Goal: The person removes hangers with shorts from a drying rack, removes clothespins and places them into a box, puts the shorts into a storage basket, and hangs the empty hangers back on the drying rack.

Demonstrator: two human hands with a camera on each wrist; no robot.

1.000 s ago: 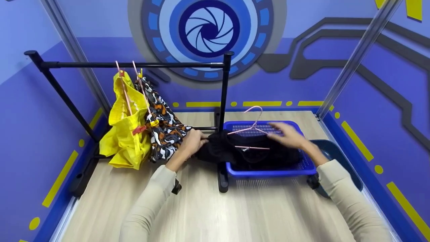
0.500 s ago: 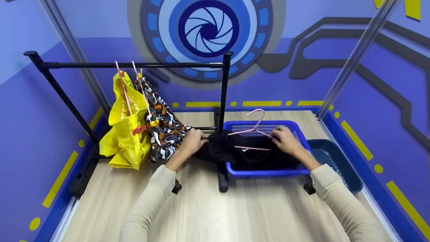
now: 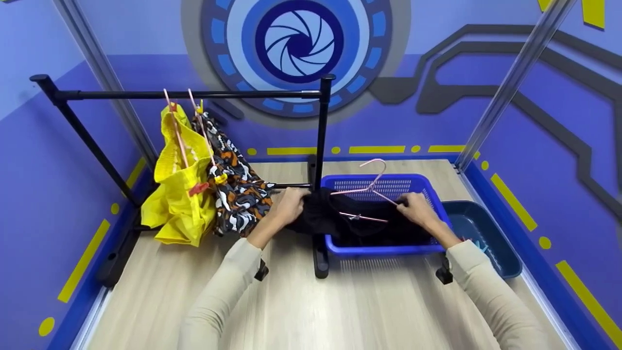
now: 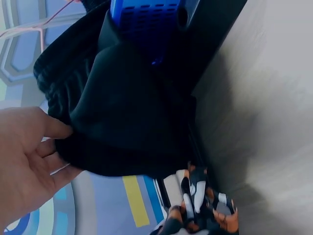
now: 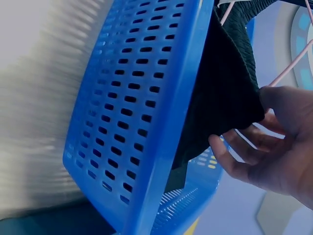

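Observation:
Black elastic-waisted shorts or trousers [image 3: 316,216] lie partly over the blue basket, with a pink wire hanger [image 3: 373,186] inside the waistband, hook up. My left hand [image 3: 287,206] pinches the left end of the waistband between thumb and fingers; the left wrist view shows the gathered black cloth [image 4: 127,107] hanging from that grip. At the other end, my right hand [image 3: 419,210] pinches the cloth edge by the hanger's right tip. In the right wrist view its thumb lies at the hanger wire [image 5: 292,63], fingers under the black fabric [image 5: 215,103].
The blue perforated basket [image 3: 388,251] stands right of a black clothes rack [image 3: 252,94]. On the rack hang a yellow garment [image 3: 182,189] and a patterned garment [image 3: 238,189], with clips. A dark teal tray [image 3: 508,257] with small clips sits behind my right forearm.
My right hand has come down from above the hanger and taken hold of the waistband at the hanger's right end. The hanger's hook has shifted right. My left hand keeps its grip, slightly shifted right.

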